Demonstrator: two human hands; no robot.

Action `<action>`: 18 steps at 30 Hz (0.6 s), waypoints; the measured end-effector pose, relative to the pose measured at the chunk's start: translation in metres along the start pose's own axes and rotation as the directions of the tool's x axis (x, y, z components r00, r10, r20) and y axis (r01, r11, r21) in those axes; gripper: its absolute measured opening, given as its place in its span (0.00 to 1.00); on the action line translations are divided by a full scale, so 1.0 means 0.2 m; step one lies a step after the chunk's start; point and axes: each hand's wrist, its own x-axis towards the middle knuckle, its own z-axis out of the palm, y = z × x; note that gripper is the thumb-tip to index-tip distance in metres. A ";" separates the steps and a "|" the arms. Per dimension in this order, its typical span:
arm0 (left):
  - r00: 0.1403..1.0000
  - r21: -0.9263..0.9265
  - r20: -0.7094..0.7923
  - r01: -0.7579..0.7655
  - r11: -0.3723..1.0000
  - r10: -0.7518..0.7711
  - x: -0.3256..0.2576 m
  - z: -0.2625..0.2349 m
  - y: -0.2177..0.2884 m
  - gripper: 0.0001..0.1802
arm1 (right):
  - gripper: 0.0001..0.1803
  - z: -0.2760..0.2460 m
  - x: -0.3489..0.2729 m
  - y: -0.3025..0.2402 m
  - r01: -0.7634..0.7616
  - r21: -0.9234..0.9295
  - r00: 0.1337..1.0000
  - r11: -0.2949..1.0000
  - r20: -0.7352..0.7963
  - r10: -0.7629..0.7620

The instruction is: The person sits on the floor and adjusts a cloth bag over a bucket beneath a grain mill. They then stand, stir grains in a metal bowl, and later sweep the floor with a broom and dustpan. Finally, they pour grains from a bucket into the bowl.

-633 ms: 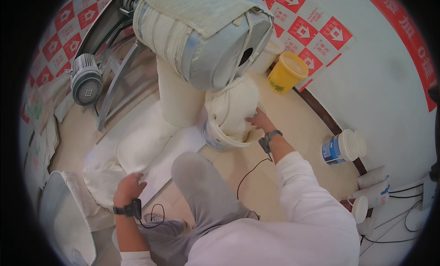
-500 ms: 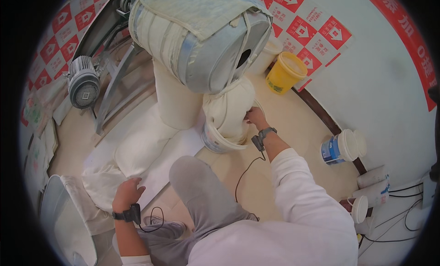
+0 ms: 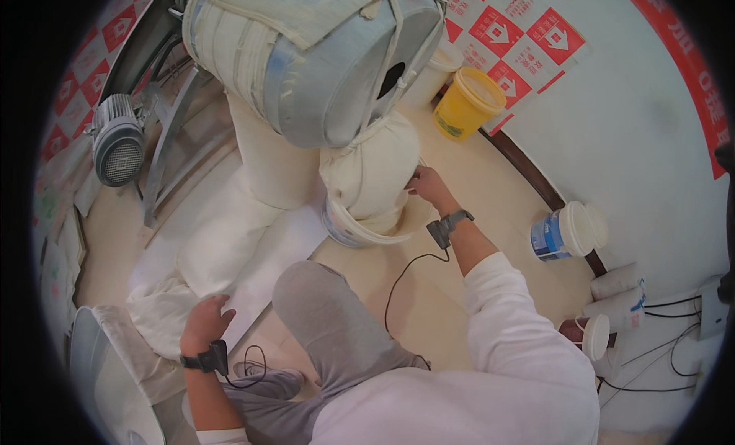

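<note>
Your left hand rests spread on the white cloth, nearest you, left of the bucket. Right hand pinches the cream bag in the bucket, under the drum. Looks like fitting the bag; next needs steady pull.

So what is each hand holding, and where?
The right hand touches the side of the cream cloth sleeve over the white bucket; a grip cannot be told. The left hand rests on white cloth, holding nothing.

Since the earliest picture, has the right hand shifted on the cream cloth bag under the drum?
Cannot tell. The right hand rests on the cloth bag at about the same spot; the whole view shifted, so the yellow bucket shows no clear hand movement.
</note>
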 end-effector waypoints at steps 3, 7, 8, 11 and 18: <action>0.999 -0.024 -0.013 -0.037 0.999 0.036 0.03 0.02 -0.02 0.23 | 0.13 -0.10 -0.13 0.08 0.009 -0.099 0.998 0.995 -0.057 -0.014; 0.997 -0.066 -0.077 -0.011 0.998 0.006 -0.02 0.04 -0.09 0.22 | 0.13 -0.19 -0.20 0.19 -0.018 0.092 0.971 0.996 -0.234 0.039; 0.994 -0.098 -0.106 -0.009 0.995 -0.001 -0.03 0.04 -0.11 0.22 | 0.13 -0.20 -0.19 0.22 -0.019 0.081 0.966 0.997 -0.257 0.039; 0.989 -0.161 -0.129 0.052 0.986 -0.073 -0.07 0.05 -0.17 0.22 | 0.13 -0.27 -0.11 0.28 -0.003 0.043 0.959 0.999 -0.285 0.015; 0.899 -0.374 -0.396 0.031 0.927 -0.189 -0.07 0.17 -0.51 0.26 | 0.35 -0.37 0.16 0.37 -0.210 -0.263 0.975 0.942 -0.132 0.180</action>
